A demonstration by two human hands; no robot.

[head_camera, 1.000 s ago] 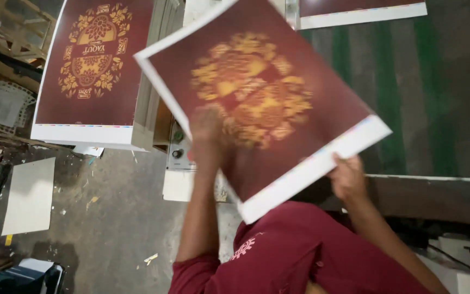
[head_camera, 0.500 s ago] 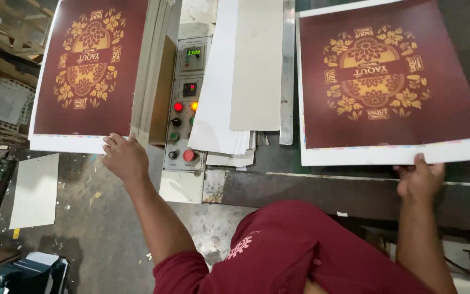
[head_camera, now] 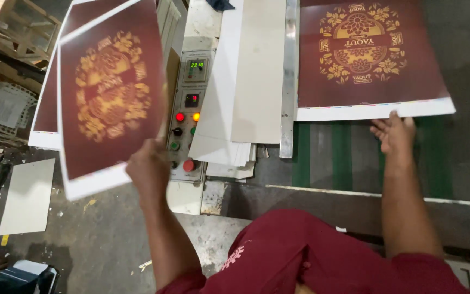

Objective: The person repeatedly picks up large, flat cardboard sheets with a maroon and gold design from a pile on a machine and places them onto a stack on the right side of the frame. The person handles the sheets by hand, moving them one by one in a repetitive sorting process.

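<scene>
My left hand [head_camera: 149,169] is raised, pinching one maroon printed sheet [head_camera: 107,103] by its corner; my right hand [head_camera: 394,133], fingers spread, touches a second sheet [head_camera: 365,60].

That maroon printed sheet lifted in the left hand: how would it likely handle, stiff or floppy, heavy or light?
The printed sheet looks fairly stiff: held at one lower corner by the left hand, it stays nearly flat, not drooping. It is probably light, since one grip carries it. Its broad face may catch air and flutter when swung; the blur hints at that.
</scene>
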